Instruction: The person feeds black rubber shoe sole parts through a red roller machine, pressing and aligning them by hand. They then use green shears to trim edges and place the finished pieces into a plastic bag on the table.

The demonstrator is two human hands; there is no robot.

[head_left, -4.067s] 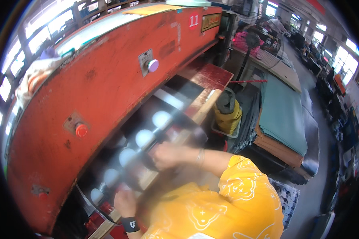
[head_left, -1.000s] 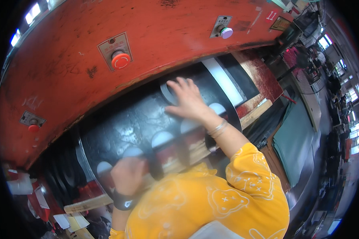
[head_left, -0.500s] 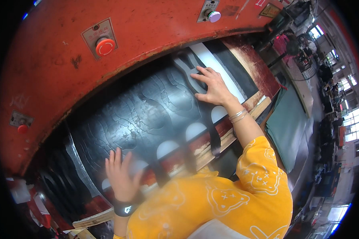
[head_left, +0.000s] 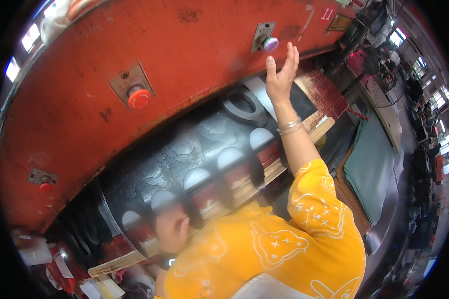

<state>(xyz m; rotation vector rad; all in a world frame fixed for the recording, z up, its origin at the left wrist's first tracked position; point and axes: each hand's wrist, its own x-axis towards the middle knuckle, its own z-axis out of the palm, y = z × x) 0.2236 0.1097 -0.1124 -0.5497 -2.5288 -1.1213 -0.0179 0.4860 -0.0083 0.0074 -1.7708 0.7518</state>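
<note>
Right hand moved from grey loop to near purple button | right: wide, empty | left hand: blurred, cannot tell

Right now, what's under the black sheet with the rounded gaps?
Where the black sheet is cut away, you can see a white surface, then a red surface and pale wood. The rest of the sheet hides what lies beneath, so I can't tell.

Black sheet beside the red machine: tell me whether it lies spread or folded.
Spread: the black sheet lies broadly flat, its front strips hanging over the wooden bar.
</note>
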